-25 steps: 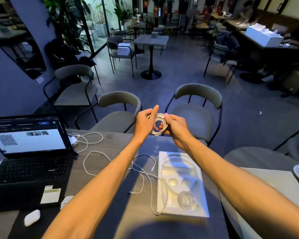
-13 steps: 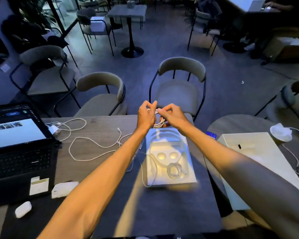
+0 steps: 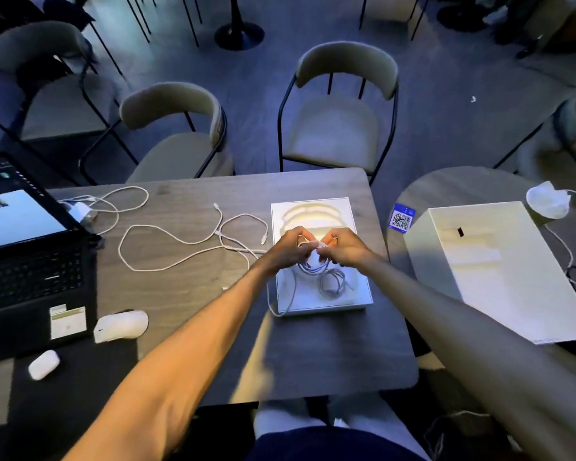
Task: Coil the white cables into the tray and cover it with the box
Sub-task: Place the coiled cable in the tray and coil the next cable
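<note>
A white moulded tray (image 3: 359, 294) lies on the grey table. Over its middle my left hand (image 3: 285, 249) and my right hand (image 3: 343, 247) meet, both pinching a coiled white cable (image 3: 311, 261) whose loops hang down onto the tray. A second small cable coil (image 3: 331, 282) rests in the tray's near recess. Another white cable (image 3: 180, 241) sprawls loose on the table to the left, with one strand running under my left wrist and over the tray's near left corner. The white box (image 3: 489, 271) stands on the round table at the right.
An open laptop (image 3: 24, 247) fills the left edge, with a white mouse (image 3: 122, 326), a small white case (image 3: 44, 364) and a card (image 3: 68, 321) near it. A charger plug (image 3: 82, 209) sits behind. A QR sticker (image 3: 401, 220) and a white mask (image 3: 547, 204) are at right. Chairs (image 3: 340, 128) stand beyond.
My hands came down from above the table's far edge to the tray's middle, carrying the coiled cable. My head tilted down, so the table fills more of the view.
</note>
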